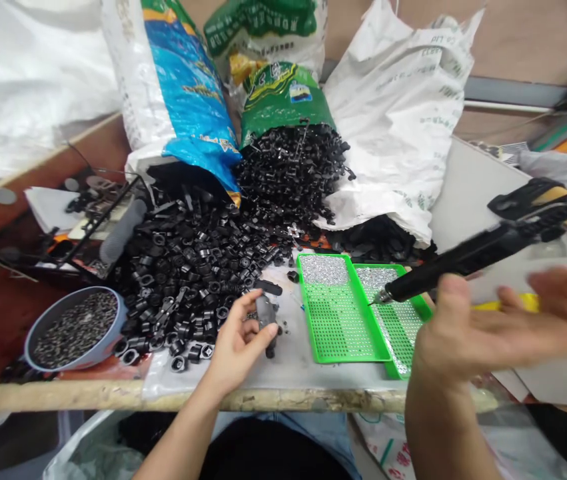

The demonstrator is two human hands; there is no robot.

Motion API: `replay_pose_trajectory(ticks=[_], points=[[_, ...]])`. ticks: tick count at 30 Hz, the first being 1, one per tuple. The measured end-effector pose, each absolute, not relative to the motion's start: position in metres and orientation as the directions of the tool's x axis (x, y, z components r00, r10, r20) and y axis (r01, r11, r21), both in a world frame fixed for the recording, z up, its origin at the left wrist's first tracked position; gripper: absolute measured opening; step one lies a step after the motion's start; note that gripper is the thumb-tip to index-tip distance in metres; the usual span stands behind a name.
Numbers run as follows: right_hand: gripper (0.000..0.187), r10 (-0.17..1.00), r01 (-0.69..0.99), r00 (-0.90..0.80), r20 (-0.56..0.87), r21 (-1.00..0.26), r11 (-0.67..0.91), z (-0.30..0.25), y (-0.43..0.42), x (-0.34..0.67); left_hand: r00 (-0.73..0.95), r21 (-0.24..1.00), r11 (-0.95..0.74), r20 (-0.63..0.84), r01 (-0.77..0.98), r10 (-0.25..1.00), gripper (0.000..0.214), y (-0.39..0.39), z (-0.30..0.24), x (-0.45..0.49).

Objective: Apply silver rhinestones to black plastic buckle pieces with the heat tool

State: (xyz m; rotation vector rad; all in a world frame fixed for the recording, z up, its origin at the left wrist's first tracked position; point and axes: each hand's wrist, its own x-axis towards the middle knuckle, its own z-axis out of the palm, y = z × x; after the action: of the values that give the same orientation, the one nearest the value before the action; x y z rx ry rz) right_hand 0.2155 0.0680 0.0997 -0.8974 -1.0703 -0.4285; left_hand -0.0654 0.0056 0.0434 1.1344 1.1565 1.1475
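Observation:
My left hand (pixel 243 333) is closed around a dark grey moulded plastic part (pixel 264 311), held just above the front of the table. A small flat black piece (pixel 269 287) lies just beyond it. On the right, my right hand (pixel 503 327) has its palm turned up and its fingers stretched apart, somewhat blurred. Right behind its thumb is a black electric screwdriver (pixel 458 260), slanting with its bit down towards the green trays; whether the thumb touches it I cannot tell. Two green perforated trays (pixel 316 340) with small silvery screws or similar metal pieces sit between my hands.
A large heap of black plastic parts (pixel 193 267) spreads across the left and middle. Behind it stand a blue-and-white sack (pixel 188 87), a green sack (pixel 283 100) spilling black pieces, and a white sack (pixel 398 120). A blue-grey bowl (pixel 113 333) of small pieces stands at left.

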Motion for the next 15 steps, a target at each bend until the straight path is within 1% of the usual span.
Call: replay_pose_trajectory(ticks=[1,2,3,4,5,6,7,8,9,10,11,12,13,14,15], points=[[0.069,-0.039,0.759,0.355,0.934,-0.264,0.596,0.100,0.069,0.208,0.022,0.994,0.057,-0.055,-0.098,0.998,0.066,0.006,0.050,-0.074],[0.061,-0.048,0.776,0.241,0.969,-0.163,0.609,0.098,0.071,0.197,-0.011,0.992,0.033,-0.035,-0.124,0.999,0.070,0.007,0.055,-0.082],[0.048,0.077,0.760,0.105,0.991,-0.130,0.637,0.095,0.076,0.186,-0.042,0.991,0.009,-0.015,-0.137,0.999,0.073,0.008,0.060,-0.088],[0.034,0.308,0.734,-0.057,0.950,-0.169,0.658,0.090,0.083,0.173,-0.070,0.990,-0.012,0.003,-0.138,0.998,0.076,0.009,0.064,-0.094],[0.022,0.534,0.732,-0.228,0.814,-0.218,0.645,0.083,0.091,0.162,-0.095,0.991,-0.028,0.016,-0.132,0.995,0.077,0.009,0.067,-0.098],[0.014,0.672,0.752,-0.364,0.645,-0.222,0.621,0.076,0.100,0.151,-0.116,0.992,-0.035,0.021,-0.123,0.993,0.078,0.008,0.070,-0.101],[0.011,0.749,0.778,-0.459,0.477,-0.190,0.598,0.068,0.109,0.142,-0.132,0.993,-0.033,0.018,-0.115,0.991,0.079,0.007,0.071,-0.102],[0.011,0.789,0.802,-0.513,0.337,-0.138,0.581,0.060,0.117,0.135,-0.142,0.994,-0.026,0.010,-0.110,0.990,0.081,0.005,0.073,-0.103],[0.011,0.810,0.819,-0.540,0.228,-0.082,0.568,0.053,0.124,0.130,-0.148,0.994,-0.020,0.004,-0.107,0.989,0.082,0.003,0.073,-0.103],[0.012,0.823,0.829,-0.547,0.152,-0.035,0.558,0.047,0.130,0.126,-0.152,0.994,-0.019,0.003,-0.104,0.988,0.083,0.002,0.074,-0.103],[0.013,0.831,0.835,-0.546,0.107,-0.004,0.550,0.042,0.135,0.124,-0.156,0.995,-0.022,0.006,-0.096,0.988,0.084,0.001,0.074,-0.103],[0.015,0.837,0.841,-0.540,0.092,0.005,0.542,0.038,0.138,0.123,-0.160,0.997,-0.027,0.014,-0.078,0.987,0.084,0.000,0.074,-0.103],[0.016,0.843,0.847,-0.528,0.100,-0.013,0.532,0.036,0.140,0.123,-0.163,0.998,-0.032,0.024,-0.050,0.986,0.083,-0.001,0.074,-0.103],[0.017,0.849,0.850,-0.514,0.122,-0.060,0.523,0.034,0.141,0.123,-0.167,0.999,-0.036,0.034,-0.012,0.985,0.083,-0.001,0.074,-0.103],[0.018,0.853,0.844,-0.499,0.152,-0.136,0.518,0.034,0.141,0.123,-0.174,0.999,-0.041,0.046,0.031,0.984,0.083,0.000,0.074,-0.103]])
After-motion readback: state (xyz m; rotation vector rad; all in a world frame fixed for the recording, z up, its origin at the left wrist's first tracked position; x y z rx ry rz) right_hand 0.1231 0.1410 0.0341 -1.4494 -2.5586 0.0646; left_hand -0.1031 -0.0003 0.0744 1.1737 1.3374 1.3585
